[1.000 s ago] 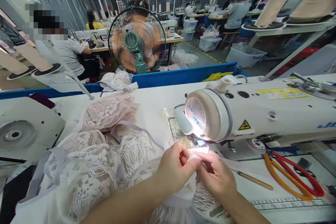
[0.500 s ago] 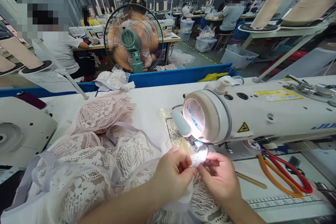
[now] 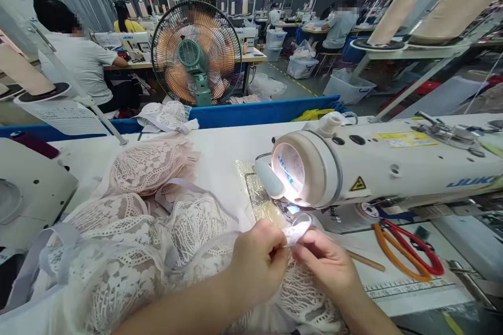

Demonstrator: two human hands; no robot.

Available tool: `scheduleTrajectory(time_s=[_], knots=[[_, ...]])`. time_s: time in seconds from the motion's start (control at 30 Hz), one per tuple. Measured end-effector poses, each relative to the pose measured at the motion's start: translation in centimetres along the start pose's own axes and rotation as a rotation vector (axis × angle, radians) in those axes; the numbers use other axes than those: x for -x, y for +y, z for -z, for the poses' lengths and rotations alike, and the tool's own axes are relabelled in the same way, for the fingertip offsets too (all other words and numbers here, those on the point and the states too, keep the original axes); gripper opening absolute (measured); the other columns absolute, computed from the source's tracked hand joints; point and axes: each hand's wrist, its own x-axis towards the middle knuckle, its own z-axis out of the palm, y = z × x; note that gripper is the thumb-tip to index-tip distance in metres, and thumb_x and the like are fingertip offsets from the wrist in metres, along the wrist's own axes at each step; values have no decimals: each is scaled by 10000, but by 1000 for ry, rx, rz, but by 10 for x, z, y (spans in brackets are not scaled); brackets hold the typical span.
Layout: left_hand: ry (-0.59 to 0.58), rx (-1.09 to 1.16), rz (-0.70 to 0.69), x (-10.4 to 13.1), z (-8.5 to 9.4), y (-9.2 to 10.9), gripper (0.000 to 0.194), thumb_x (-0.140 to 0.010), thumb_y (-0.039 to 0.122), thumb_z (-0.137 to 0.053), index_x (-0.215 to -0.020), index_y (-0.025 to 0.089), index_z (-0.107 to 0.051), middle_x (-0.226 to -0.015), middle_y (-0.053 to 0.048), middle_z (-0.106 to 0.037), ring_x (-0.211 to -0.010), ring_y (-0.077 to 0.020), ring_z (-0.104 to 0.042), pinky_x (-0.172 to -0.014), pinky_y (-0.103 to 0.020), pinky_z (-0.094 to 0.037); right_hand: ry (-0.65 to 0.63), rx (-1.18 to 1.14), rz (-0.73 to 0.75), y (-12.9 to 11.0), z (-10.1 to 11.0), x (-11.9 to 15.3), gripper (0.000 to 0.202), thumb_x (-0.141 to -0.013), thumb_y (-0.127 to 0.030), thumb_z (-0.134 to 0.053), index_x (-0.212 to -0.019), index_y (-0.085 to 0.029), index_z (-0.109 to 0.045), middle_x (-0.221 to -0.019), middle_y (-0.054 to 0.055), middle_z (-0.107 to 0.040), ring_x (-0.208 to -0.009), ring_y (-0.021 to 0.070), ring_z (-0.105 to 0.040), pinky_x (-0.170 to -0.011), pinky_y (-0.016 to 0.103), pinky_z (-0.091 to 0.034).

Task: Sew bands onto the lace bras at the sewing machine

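1. White strap (image 3: pixel 297 231) pinched btwn L hand (image 3: pixel 257 261) & R hand (image 3: pixel 332 267), both closed on it.
2. Long axis slanted up twd R hand, loop curled there.
3. Held nr side of sewing-machine head (image 3: pixel 314 167).

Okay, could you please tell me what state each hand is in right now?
Left hand: closed, pinching a white strap.
Right hand: closed, thumb and fingers pinching the same strap, close beside the left.
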Motion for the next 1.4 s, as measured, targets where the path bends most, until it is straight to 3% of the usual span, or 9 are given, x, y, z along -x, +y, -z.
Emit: scheduleTrajectory(time_s=[0.2,0.37,0.57,1.13,1.4], knots=[[-34,-9,35,0,0,-2,132,-688,85,-454,-642,192,-393,-659,24,-436,-575,-98,-429,-520,-209,-344,1,11,61,-2,2,-3,132,-776,-255,-564,-679,-195,-631,-678,27,-545,-640,154,-523,-553,237,-438],[-27,-6,43,0,-1,-3,124,-692,91,-453,-648,193,-398,-663,27,-432,-579,-96,-425,-524,-210,-337,-27,13,81,5,2,-1,98,-779,-233,-560,-717,-204,-630,-754,42,-585,-719,180,-560,-623,265,-455],[-22,6,51,-1,-1,-6,123,-685,89,-458,-648,192,-402,-664,28,-436,-584,-97,-422,-531,-214,-332,-26,13,132,6,2,0,82,-779,-180,-564,-721,-215,-609,-719,15,-556,-690,150,-539,-619,237,-445],[-17,33,75,-1,0,-6,143,-678,102,-457,-615,190,-363,-650,28,-416,-563,-96,-397,-523,-222,-325,-37,-6,155,9,-2,6,97,-782,-167,-559,-838,-228,-611,-729,18,-544,-691,150,-531,-631,245,-467],[-20,24,60,-1,0,-6,132,-676,95,-454,-631,193,-377,-662,28,-427,-573,-97,-412,-531,-222,-333,-44,14,113,13,0,7,73,-786,-177,-555,-803,-230,-602,-736,2,-553,-691,140,-533,-634,224,-454]])
